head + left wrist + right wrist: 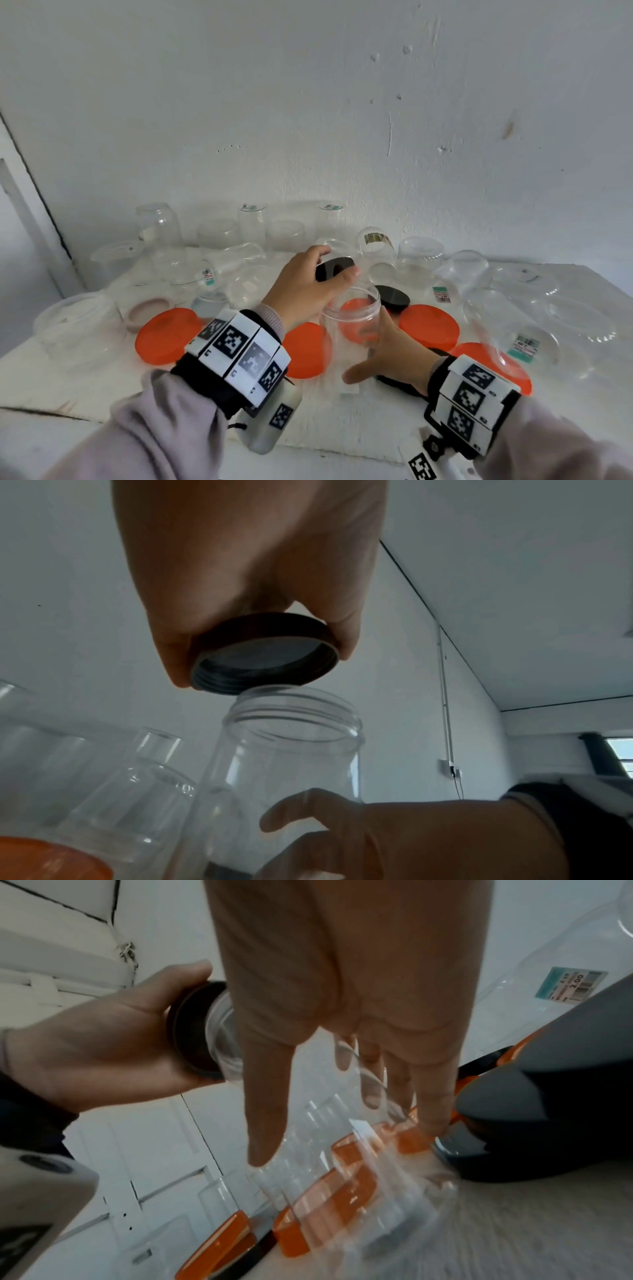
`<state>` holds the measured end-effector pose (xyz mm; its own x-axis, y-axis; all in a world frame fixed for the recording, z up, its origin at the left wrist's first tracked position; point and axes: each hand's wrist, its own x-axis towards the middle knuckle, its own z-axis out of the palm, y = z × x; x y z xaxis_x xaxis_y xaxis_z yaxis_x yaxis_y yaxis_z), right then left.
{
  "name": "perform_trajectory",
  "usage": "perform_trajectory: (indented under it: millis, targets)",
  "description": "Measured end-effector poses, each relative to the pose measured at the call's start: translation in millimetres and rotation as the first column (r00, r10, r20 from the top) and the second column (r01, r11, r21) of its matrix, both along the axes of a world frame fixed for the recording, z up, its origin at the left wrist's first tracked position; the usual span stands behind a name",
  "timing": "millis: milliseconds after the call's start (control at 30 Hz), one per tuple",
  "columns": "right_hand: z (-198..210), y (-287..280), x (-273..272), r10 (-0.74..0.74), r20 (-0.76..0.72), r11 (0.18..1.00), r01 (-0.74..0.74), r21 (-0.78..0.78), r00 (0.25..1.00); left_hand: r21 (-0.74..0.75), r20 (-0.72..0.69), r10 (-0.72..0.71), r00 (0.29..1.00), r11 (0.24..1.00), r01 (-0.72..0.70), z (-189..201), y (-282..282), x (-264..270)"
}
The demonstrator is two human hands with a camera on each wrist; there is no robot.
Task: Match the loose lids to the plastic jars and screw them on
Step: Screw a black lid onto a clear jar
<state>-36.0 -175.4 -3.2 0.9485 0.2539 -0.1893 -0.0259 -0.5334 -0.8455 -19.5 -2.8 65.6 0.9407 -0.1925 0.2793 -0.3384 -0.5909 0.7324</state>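
My left hand point(337, 262) grips a black screw lid point(334, 269) by its rim. In the left wrist view the black lid point(263, 653) hangs tilted, threads down, just above the mouth of an open clear plastic jar point(291, 723), its lower edge about touching the rim. My right hand point(363, 356) holds that clear jar point(352, 318) round its lower body, upright above the table. In the right wrist view my fingers point(435, 1091) wrap the jar point(342, 1164), blurred by motion, and the lid point(192, 1031) shows at the left.
Several orange lids point(168, 334) point(428, 325) lie on the white table point(342, 418) around the jar. A second black lid point(392, 296) lies behind it, and another dark lid point(400, 385) under my right wrist. Many clear jars point(421, 253) stand or lie along the white wall.
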Motion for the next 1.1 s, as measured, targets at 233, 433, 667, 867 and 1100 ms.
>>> perform_trajectory:
  millis: [233,433,667,867,1100]
  targets:
    - [5,-8,-1,0.049,0.055,0.991,-0.056,0.121,0.997,0.087,-0.040,-0.046,0.998,0.995,0.049,-2,-13,-5]
    - [10,-12,-1,0.112,0.084,0.976,-0.125,0.176,0.990,0.173,-0.047,-0.085,0.995,0.981,0.092,-3,-22,-4]
    - [7,-14,4,0.129,0.104,0.980,-0.143,0.141,0.986,0.252,-0.025,-0.095,0.995,0.963,0.098,-7,-27,-5]
    - [8,-13,3,0.154,0.111,0.975,-0.169,0.146,0.982,0.305,0.017,-0.105,0.994,0.948,0.095,-12,-28,-8]
    - [11,-19,1,0.184,0.072,0.983,-0.184,-0.011,0.980,0.297,-0.018,-0.115,0.993,0.948,0.115,-13,-25,-10]
